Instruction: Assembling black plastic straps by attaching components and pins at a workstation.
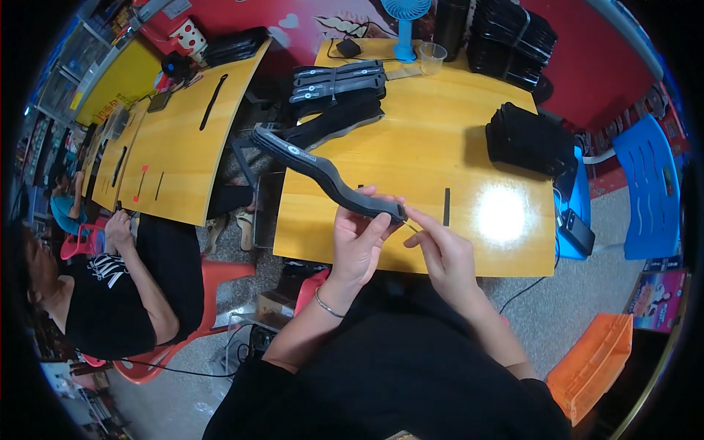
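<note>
My left hand [356, 246] is closed around one end of a bundle of long black-and-grey straps [323, 176] with white print. The bundle curves up and away to the left over the table. At its held end, my right hand [449, 258] pinches a thin yellowish band [412, 228] between thumb and fingers. Behind the held bundle lies a loose dark strap pile [339, 123]. Farther back, tied strap bundles [334, 82] lie stacked. A short dark strip [446, 207] rests on the table right of my hands.
The yellow table [418, 158] also bears a black stack [529, 139], tied black bundles [510, 40], a clear cup [433, 57] and a blue fan [405, 29]. A blue chair [649, 187] and an orange crate [590, 367] are right. Another person [110, 293] sits left.
</note>
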`<state>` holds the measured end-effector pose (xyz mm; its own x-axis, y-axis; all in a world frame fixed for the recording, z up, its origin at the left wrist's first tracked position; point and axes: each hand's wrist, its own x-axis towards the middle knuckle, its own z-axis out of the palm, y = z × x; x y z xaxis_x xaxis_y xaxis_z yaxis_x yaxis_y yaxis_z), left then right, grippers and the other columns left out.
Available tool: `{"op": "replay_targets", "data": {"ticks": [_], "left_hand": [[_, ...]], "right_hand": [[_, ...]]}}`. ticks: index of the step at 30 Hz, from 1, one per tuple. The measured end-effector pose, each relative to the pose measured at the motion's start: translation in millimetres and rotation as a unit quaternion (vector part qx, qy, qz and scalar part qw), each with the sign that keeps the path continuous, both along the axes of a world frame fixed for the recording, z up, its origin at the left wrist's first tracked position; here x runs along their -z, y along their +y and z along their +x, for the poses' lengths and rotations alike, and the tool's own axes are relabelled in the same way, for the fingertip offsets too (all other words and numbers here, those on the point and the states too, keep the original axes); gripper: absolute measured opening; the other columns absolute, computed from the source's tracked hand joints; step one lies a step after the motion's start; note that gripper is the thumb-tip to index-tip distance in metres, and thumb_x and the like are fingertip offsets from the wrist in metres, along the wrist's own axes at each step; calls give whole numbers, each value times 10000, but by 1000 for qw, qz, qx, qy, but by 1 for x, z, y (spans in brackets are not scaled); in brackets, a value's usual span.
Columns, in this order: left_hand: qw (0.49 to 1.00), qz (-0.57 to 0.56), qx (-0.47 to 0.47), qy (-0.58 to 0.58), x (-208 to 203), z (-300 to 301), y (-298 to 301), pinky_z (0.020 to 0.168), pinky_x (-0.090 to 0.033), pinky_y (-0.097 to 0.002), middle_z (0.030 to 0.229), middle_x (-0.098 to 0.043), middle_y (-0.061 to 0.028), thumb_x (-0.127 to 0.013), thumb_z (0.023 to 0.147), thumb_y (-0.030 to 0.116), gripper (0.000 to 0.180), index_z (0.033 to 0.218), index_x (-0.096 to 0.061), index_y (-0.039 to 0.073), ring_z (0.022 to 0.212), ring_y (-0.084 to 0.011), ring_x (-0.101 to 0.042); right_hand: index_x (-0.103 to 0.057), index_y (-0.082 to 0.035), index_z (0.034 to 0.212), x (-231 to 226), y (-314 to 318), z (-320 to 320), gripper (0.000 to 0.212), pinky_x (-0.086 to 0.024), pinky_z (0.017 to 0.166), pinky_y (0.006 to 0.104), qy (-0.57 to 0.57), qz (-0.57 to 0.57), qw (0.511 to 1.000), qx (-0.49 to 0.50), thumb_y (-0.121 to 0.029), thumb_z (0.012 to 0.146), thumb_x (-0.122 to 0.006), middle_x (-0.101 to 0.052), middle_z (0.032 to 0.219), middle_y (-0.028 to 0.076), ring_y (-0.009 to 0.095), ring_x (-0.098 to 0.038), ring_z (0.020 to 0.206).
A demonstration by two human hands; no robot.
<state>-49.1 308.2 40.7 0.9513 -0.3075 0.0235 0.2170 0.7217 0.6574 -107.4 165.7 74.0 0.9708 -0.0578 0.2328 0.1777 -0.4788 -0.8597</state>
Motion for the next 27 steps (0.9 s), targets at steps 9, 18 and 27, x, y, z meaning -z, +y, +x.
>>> {"op": "replay_targets", "data": {"ticks": [9, 18, 27], "left_hand": [[999, 9, -36, -34, 6, 1, -3, 953, -477, -432, 1090, -612, -130, -609, 825, -78, 400, 1179, -486, 61, 1115, -297, -559], [997, 26, -61, -44, 8, 1, -5, 962, -461, -396, 1080, -619, -156, -613, 804, -114, 391, 1153, -511, 30, 1097, -300, -572], [989, 85, -89, -86, 10, -2, -6, 967, -455, -380, 1088, -608, -167, -621, 792, -126, 378, 1128, -512, 10, 1108, -283, -569]], "right_hand": [[-560, -95, 1225, 2, 2, 3, 382, -504, 662, 311, 28, 40, 999, 0, 10, 859, -531, -663, 878, 139, 227, -665, 747], [-573, -111, 1217, 8, 1, 6, 389, -508, 666, 317, 3, 27, 1000, 2, 21, 853, -541, -661, 858, 136, 230, -663, 747], [-587, -39, 1183, 6, 2, 5, 388, -486, 638, 254, 1, 34, 999, 8, 100, 831, -499, -655, 828, 143, 175, -670, 739]]}}
